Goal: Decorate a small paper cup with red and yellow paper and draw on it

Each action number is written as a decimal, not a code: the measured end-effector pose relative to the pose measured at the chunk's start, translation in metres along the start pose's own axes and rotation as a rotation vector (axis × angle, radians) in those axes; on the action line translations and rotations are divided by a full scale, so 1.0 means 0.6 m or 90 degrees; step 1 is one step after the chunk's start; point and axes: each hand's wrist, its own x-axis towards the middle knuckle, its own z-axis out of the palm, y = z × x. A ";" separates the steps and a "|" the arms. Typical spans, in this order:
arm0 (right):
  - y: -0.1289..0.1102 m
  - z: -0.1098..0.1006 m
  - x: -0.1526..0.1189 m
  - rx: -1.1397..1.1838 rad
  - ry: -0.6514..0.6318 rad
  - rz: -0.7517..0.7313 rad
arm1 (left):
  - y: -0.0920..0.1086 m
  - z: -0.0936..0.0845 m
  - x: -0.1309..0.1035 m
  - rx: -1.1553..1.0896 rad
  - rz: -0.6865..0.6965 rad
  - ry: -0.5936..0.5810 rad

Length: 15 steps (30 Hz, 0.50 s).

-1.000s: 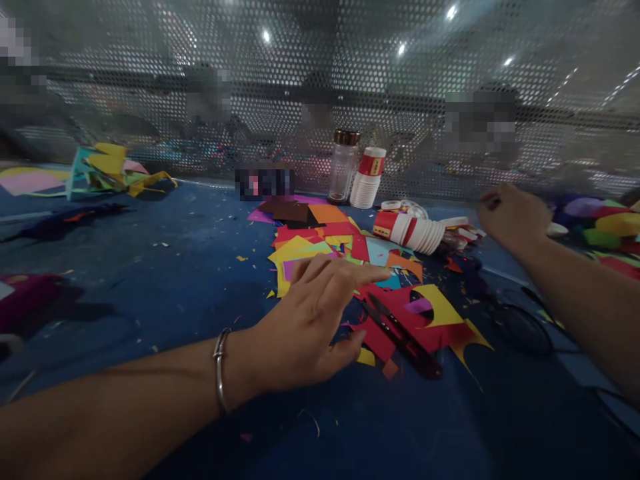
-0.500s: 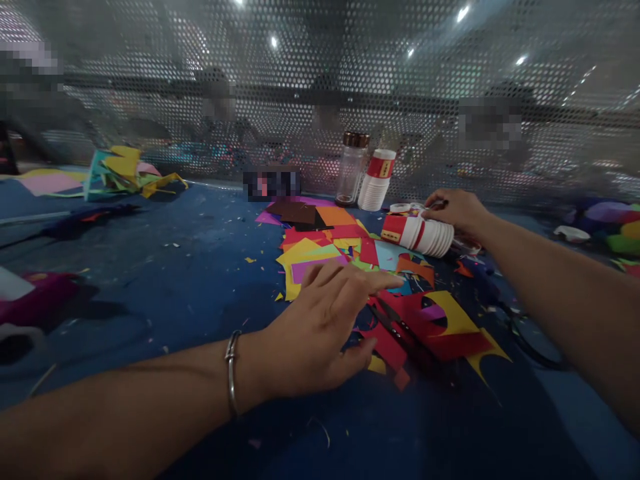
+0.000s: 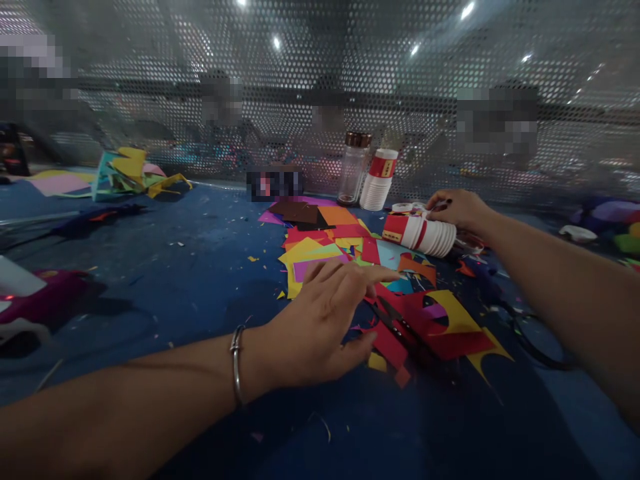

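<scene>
My left hand [image 3: 333,320], with a metal bracelet at the wrist, is spread palm down beside the coloured paper pile [image 3: 313,250], holding nothing. Scissors [image 3: 400,323] lie on red paper [image 3: 440,343] just right of its fingertips. At the right, my right hand [image 3: 457,210] has its fingers closed behind a lying stack of paper cups [image 3: 420,235]; what they grip among small white items there is too small to tell. Brown sheets [image 3: 295,212] lie at the back of the pile.
A lidded glass bottle [image 3: 353,170] and an upright cup stack [image 3: 379,181] stand at the back before a perforated metal screen [image 3: 300,113]. Glue guns [image 3: 47,293] [image 3: 95,220] lie left on the blue table [image 3: 200,267]. A black cable [image 3: 535,353] curves at the right.
The view has shifted slightly, so the things at the left appear a little further right. Both hands stay in nearly the same places; the left index finger has moved slightly.
</scene>
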 end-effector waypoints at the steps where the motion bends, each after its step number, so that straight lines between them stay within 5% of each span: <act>1: -0.007 -0.005 -0.002 -0.019 -0.028 0.004 | 0.000 -0.001 0.000 -0.001 -0.003 0.001; 8: -0.092 -0.068 -0.047 -0.006 -0.003 -0.071 | -0.008 -0.001 0.001 -0.004 -0.065 0.052; 13: -0.171 -0.098 -0.177 0.073 -0.070 -0.257 | -0.016 -0.003 0.009 0.009 -0.194 0.165; 15: -0.196 -0.104 -0.236 0.109 -0.187 -0.381 | -0.019 -0.005 0.011 -0.009 -0.241 0.188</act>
